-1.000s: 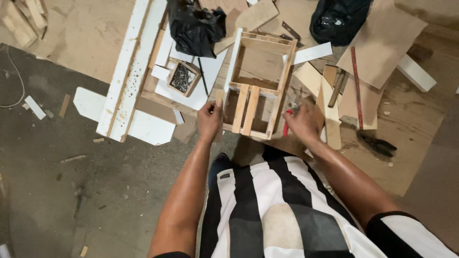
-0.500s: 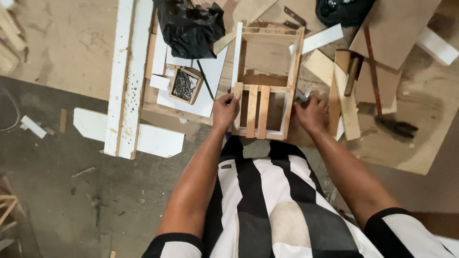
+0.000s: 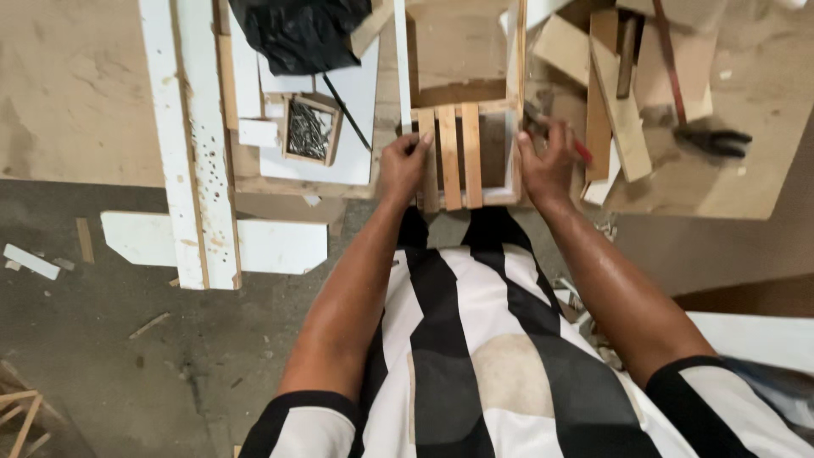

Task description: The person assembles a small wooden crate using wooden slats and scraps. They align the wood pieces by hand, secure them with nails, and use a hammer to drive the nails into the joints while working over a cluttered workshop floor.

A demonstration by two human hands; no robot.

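Two boards (image 3: 76, 93) over grey floor (image 3: 127, 356)

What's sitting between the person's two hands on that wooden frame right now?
In the head view, upright pale wooden slats of the small wooden frame lie between the left hand and the right hand.

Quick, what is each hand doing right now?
Left hand: fingers pinched on the wooden slat frame, left edge.
Right hand: closed around a red-handled tool, resting against the frame's right side.
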